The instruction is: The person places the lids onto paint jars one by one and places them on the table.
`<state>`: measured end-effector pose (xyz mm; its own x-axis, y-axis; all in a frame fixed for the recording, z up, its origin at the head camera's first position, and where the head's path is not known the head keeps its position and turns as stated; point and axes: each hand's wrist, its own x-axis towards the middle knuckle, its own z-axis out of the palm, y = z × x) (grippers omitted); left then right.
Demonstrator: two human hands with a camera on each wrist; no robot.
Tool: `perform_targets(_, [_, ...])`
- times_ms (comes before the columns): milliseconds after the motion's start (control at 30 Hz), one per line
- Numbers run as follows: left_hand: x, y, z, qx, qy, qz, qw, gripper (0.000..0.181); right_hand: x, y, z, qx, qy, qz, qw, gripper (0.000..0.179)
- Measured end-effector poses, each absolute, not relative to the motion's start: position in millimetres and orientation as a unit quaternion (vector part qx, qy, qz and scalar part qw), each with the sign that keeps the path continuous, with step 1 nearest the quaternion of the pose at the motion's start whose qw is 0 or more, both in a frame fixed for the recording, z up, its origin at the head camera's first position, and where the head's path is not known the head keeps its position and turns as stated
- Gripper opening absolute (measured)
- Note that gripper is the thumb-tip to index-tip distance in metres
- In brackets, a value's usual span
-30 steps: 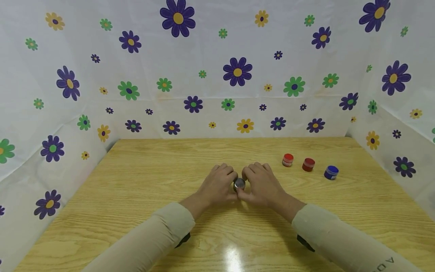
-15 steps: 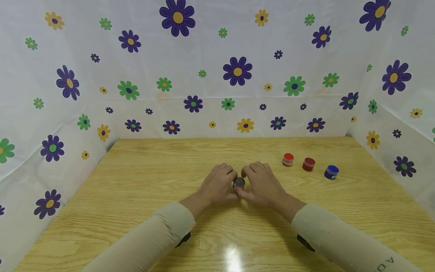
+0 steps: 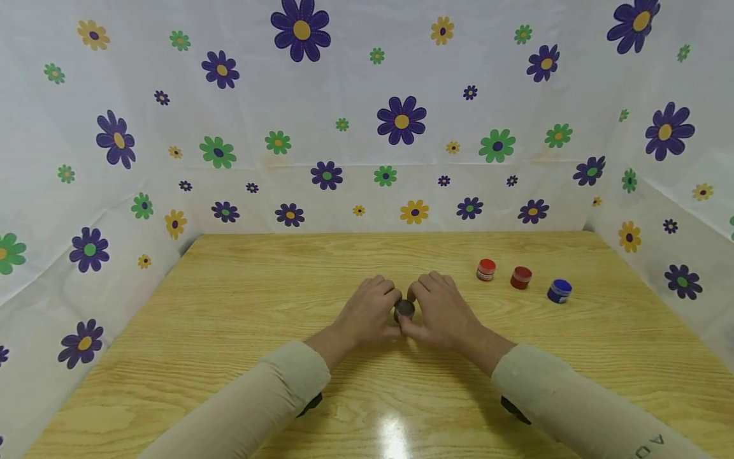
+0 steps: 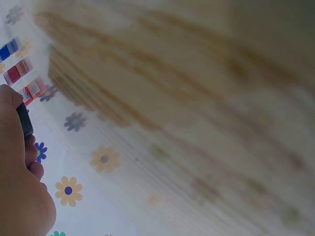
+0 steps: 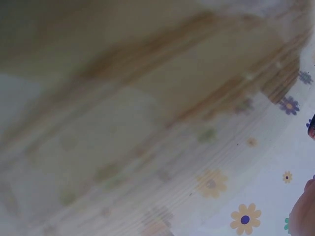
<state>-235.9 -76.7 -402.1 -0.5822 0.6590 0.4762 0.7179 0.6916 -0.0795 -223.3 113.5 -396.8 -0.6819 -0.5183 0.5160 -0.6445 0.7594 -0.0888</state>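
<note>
A small dark jar (image 3: pixel 404 310) with a round, greyish top is between the two hands in the head view. My left hand (image 3: pixel 369 313) holds its left side with curled fingers, the thumb at the near side. From the right, my right hand (image 3: pixel 440 312) grips it, thumb against the near edge. In the left wrist view the dark jar (image 4: pixel 24 119) shows at the fingers of the left hand (image 4: pixel 22 182). Only a sliver of the jar (image 5: pixel 312 129) and part of the right hand (image 5: pixel 302 214) appear in the right wrist view.
Right of the hands stand three small jars: a bright red jar (image 3: pixel 486 269), a dark red jar (image 3: pixel 520 277) and a blue jar (image 3: pixel 559 291). The wooden table (image 3: pixel 258 287) is bounded at the back and sides by a white flowered cloth (image 3: pixel 344 83).
Both hands keep nearly the same place around the dark jar. The glare on its top has dimmed since a second ago; the three other jars have not moved.
</note>
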Motion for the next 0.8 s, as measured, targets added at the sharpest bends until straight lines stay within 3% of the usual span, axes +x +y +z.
perform_targets(800, [-235.3,-74.0,-401.9,-0.398,-0.878,-0.056,0.260,0.033,-222.9,113.7,-396.2,0.303,-0.917,0.112,0.232,0.035])
